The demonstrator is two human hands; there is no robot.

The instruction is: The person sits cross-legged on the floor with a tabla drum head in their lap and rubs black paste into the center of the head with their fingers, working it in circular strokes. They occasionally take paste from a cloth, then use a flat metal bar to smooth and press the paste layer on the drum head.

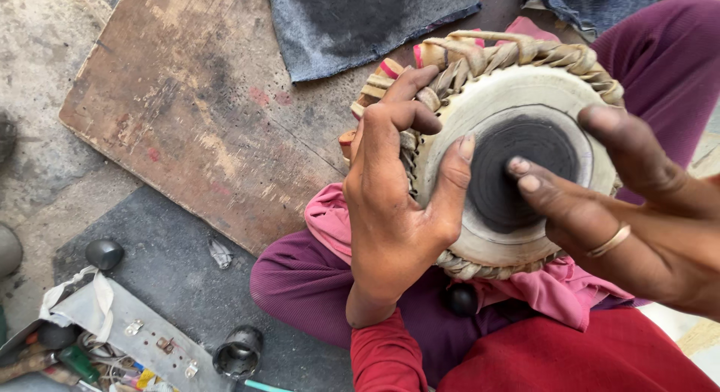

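Note:
A small hand drum [525, 84] with a pale skin head, a black round patch [517, 167] in its middle and a braided leather rim rests on my lap over a pink cloth [330, 212]. My left hand [394, 204] grips the drum's left rim, fingers over the braid and thumb on the skin. My right hand [637, 212], wearing a ring, reaches in from the right with fingertips touching the black patch and thumb raised over the far rim.
A worn wooden board [195, 107] lies on the floor to the left, with dark denim cloth [360, 24] beyond it. At bottom left a metal tool tray [127, 332] holds screwdrivers and odds, beside a black cup-like part [238, 353] and a dark round stone [103, 253].

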